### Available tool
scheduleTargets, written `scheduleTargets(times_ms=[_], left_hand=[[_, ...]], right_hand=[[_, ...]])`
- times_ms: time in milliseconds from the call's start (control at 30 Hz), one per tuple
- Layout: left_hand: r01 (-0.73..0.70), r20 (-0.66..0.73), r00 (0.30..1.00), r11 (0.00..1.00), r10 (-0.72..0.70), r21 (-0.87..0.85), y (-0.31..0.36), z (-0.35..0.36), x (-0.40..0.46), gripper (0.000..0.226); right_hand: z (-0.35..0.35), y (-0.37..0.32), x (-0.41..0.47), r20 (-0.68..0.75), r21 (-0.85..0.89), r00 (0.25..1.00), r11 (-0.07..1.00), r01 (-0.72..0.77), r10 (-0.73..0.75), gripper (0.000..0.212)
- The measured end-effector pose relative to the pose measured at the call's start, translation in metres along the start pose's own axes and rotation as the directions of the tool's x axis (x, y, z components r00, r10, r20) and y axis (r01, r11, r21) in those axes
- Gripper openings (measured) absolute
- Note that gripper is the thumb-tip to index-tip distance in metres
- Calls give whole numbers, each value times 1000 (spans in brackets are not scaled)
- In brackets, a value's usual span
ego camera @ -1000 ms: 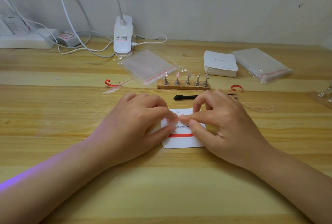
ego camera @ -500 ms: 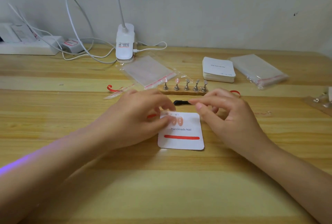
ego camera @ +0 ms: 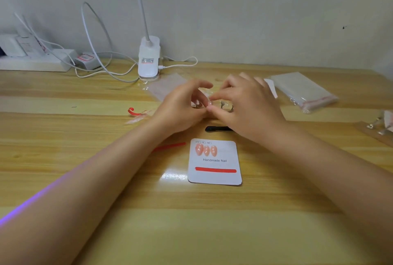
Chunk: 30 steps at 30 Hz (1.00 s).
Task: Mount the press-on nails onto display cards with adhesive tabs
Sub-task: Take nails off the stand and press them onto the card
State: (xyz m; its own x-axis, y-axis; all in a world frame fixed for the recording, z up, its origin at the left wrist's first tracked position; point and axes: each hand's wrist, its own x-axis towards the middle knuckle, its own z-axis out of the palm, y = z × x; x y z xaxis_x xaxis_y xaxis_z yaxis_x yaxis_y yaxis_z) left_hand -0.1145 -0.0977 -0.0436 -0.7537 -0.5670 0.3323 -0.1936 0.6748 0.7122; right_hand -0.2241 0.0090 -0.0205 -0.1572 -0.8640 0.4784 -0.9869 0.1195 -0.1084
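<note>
White lamp base [ego camera: 148,58]; power strip [ego camera: 36,63]; cables [ego camera: 93,37]

A home craft desk, it seems: a wooden desk [ego camera: 63,179] pushed against a plain painted wall [ego camera: 255,9]. Along its back edge sit a power strip [ego camera: 32,63] with a charger [ego camera: 86,60], loose white cables [ego camera: 91,30] and a clip lamp [ego camera: 148,58]. Bags [ego camera: 302,90] lie toward its back right corner.
</note>
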Motion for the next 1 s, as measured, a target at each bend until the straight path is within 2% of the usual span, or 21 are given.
scheduleTargets(times_ms=[300,500,667,833,933,1000], left_hand=[[-40,-6,999,999,40,-21,-1,0,1,33],[-39,1,999,999,39,-21,0,0,1,38],[-19,-2,1000,1000,19,-11,0,2,0,36],[-1,-5,1000,1000,0,-10,0,2,-2,35],[18,-2,1000,1000,-18,-8,0,1,-3,34],[32,10,999,999,-32,-7,1,1,-4,33]], right_hand=[[1,-1,6,61,-144,991,981,127,-120,26],[2,2,14,72,-107,989,985,134,-127,25],[5,6,19,56,123,997,991,-58,52,21],[12,12,19,116,207,970,950,-234,214,23],[10,16,16,34,335,950,892,-304,311,22],[5,14,9,-28,417,943,861,-291,333,18]])
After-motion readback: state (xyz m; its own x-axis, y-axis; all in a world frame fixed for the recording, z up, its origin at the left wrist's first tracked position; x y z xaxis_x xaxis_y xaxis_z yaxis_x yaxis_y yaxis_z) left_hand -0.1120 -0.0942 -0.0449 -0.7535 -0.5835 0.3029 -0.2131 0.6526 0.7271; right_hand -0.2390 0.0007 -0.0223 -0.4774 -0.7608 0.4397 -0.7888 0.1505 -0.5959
